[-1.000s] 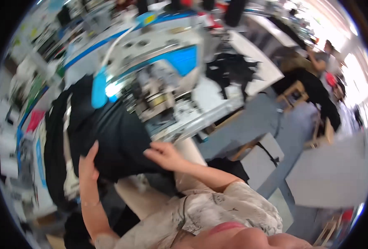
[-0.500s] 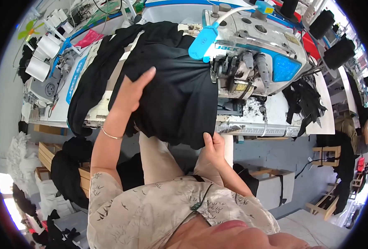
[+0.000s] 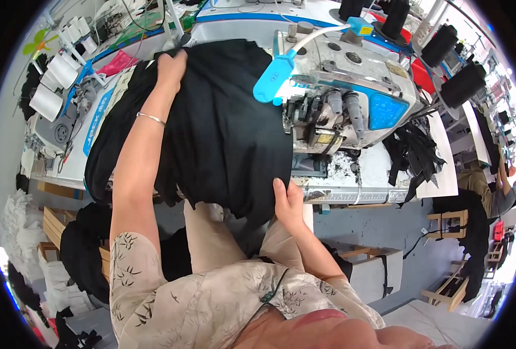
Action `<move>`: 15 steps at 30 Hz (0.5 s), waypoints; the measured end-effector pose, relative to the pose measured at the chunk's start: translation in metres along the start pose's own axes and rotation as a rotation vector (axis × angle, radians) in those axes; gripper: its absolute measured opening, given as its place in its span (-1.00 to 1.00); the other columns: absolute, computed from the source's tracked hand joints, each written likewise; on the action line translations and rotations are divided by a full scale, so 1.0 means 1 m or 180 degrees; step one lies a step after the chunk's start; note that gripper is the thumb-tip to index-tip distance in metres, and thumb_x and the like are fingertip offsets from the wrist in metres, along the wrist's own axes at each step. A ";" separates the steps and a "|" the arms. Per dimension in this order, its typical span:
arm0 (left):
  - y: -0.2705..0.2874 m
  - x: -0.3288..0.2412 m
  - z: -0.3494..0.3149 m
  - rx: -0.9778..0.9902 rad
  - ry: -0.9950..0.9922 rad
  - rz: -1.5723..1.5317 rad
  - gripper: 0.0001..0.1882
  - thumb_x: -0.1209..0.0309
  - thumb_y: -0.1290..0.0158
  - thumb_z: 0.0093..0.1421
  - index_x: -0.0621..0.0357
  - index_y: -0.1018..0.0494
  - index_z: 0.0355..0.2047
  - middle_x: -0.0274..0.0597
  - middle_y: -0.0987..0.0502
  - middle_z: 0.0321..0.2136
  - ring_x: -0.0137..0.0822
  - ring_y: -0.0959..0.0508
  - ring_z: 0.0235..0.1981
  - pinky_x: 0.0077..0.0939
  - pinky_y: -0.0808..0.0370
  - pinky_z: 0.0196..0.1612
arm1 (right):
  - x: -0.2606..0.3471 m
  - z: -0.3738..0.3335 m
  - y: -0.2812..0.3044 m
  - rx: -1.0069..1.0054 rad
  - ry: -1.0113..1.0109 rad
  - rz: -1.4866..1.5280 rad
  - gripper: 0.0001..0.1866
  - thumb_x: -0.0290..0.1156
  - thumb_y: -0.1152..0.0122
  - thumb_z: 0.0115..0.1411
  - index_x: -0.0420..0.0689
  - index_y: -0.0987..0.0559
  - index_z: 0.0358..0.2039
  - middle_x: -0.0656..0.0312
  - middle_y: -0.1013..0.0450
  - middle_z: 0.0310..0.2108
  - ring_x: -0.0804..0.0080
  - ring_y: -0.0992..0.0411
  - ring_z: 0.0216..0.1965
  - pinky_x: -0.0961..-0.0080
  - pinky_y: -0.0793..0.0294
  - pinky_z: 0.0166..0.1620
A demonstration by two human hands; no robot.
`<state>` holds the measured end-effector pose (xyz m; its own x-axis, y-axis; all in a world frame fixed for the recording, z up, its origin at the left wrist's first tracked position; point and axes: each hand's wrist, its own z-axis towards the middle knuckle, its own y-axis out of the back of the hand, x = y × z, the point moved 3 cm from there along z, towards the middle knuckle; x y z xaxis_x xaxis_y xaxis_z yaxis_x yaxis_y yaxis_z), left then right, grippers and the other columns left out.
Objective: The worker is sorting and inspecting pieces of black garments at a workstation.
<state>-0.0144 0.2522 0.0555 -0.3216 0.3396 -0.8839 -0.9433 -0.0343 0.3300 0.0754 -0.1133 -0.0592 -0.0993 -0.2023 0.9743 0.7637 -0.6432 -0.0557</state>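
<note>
Black fabric (image 3: 229,134) lies in a wide, loosely folded sheet over the machine bed and hangs past its front edge toward my lap. Its right side runs up to the sewing head of an industrial sewing machine (image 3: 339,75). At the far left of the cloth, my left hand (image 3: 171,71) is closed on its upper edge with the arm stretched out. My right hand (image 3: 289,205) pinches the near right corner, thumb on top, just in front of the table edge. Cloth hides the presser foot area in part. A blue lamp (image 3: 273,79) shines beside the needle.
Black thread cones (image 3: 463,81) stand at the right, white thread cones (image 3: 46,102) at the left by a second machine. Black fabric scraps (image 3: 415,151) hang over the table's right part. Wooden stools (image 3: 447,225) and a grey-white box (image 3: 380,270) stand on the floor.
My left hand has moved from above the middle of the fabric to its far left edge and closed there. The cloth is spread wider leftward; my right hand keeps its pinch.
</note>
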 end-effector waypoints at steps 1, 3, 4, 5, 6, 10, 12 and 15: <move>-0.002 0.011 0.002 0.0339 -0.0625 0.1128 -0.59 0.34 -0.09 0.03 0.47 -0.36 -0.22 0.17 -0.49 -0.33 0.07 -0.51 -0.27 -0.25 -0.43 -0.15 | 0.008 0.006 -0.003 0.0080 -0.0046 0.0086 -0.74 -0.39 -0.01 0.25 -0.27 -0.43 -0.54 0.35 -0.27 -0.72 0.71 -0.14 -0.60 0.61 -0.22 -0.56; -0.007 -0.011 -0.067 -0.0471 -0.2834 0.1573 -0.65 0.39 -0.06 0.03 0.35 -0.40 -0.19 0.13 -0.46 -0.22 0.13 -0.44 -0.20 -0.13 -0.36 -0.13 | 0.001 0.005 0.004 0.0255 0.0136 -0.1145 -0.67 -0.36 -0.06 0.22 -0.27 -0.37 -0.64 0.07 -0.19 -0.77 0.54 -0.09 -0.71 0.46 -0.17 -0.63; -0.011 -0.041 -0.110 -0.0326 -0.3125 0.1168 -0.70 0.46 -0.03 0.04 0.30 -0.40 -0.18 0.06 -0.46 -0.23 0.02 -0.44 -0.21 -0.21 -0.37 -0.17 | -0.014 -0.001 0.007 0.0296 0.0187 -0.1137 -0.69 -0.37 -0.07 0.20 -0.28 -0.39 -0.62 -0.05 -0.23 -0.75 0.29 -0.19 -0.76 0.39 -0.20 -0.63; -0.008 -0.056 -0.153 0.0458 -0.2566 0.0258 -0.78 0.55 0.00 0.04 0.28 -0.39 -0.25 -0.01 -0.46 -0.33 -0.05 -0.44 -0.31 -0.30 -0.38 -0.26 | 0.002 -0.009 0.005 0.0334 0.0392 -0.1071 -0.72 -0.40 -0.08 0.19 -0.29 -0.40 -0.60 -0.11 -0.31 -0.69 0.02 -0.32 -0.67 0.35 -0.26 -0.60; 0.000 -0.068 -0.193 0.1236 -0.2120 0.0226 -0.81 0.53 -0.06 -0.02 0.23 -0.38 -0.34 -0.07 -0.43 -0.46 -0.09 -0.43 -0.39 -0.39 -0.37 -0.34 | 0.004 -0.018 0.003 0.0377 0.0575 -0.1070 -0.77 -0.42 -0.09 0.17 -0.31 -0.43 -0.55 -0.12 -0.37 -0.61 -0.07 -0.40 -0.53 0.31 -0.33 -0.54; -0.003 -0.038 -0.322 0.1825 -0.2133 0.0287 -0.66 0.41 -0.09 -0.13 0.21 -0.34 -0.30 -0.09 -0.38 -0.51 -0.03 -0.40 -0.47 -0.23 -0.35 -0.40 | -0.026 -0.057 0.005 0.0915 0.0531 -0.1421 -0.88 -0.47 -0.09 0.11 -0.28 -0.48 -0.40 -0.08 -0.43 -0.52 -0.06 -0.43 -0.47 0.26 -0.40 -0.44; 0.002 -0.007 -0.334 0.1668 -0.1865 0.0254 -0.71 0.47 -0.07 -0.12 0.26 -0.34 -0.33 -0.04 -0.38 -0.51 -0.03 -0.39 -0.51 -0.26 -0.35 -0.45 | -0.026 -0.067 0.003 0.1092 0.0357 -0.1310 -0.86 -0.48 -0.07 0.11 -0.23 -0.50 -0.31 -0.08 -0.45 -0.43 -0.03 -0.44 -0.46 0.27 -0.42 -0.39; 0.017 0.020 -0.332 0.1405 -0.1762 0.0165 -0.87 0.60 0.03 -0.07 0.32 -0.34 -0.43 -0.11 -0.37 -0.59 -0.24 -0.36 -0.65 -0.41 -0.29 -0.58 | -0.009 -0.072 0.004 0.0647 0.0655 -0.1107 -0.76 -0.46 -0.09 0.12 -0.20 -0.48 -0.18 -0.03 -0.47 -0.40 0.03 -0.46 -0.43 0.33 -0.43 -0.37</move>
<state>-0.0644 -0.0536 -0.0663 -0.1659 0.7796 -0.6039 -0.7690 0.2810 0.5741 0.0337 -0.1674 -0.0842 -0.4812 -0.1557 0.8627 0.7702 -0.5450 0.3312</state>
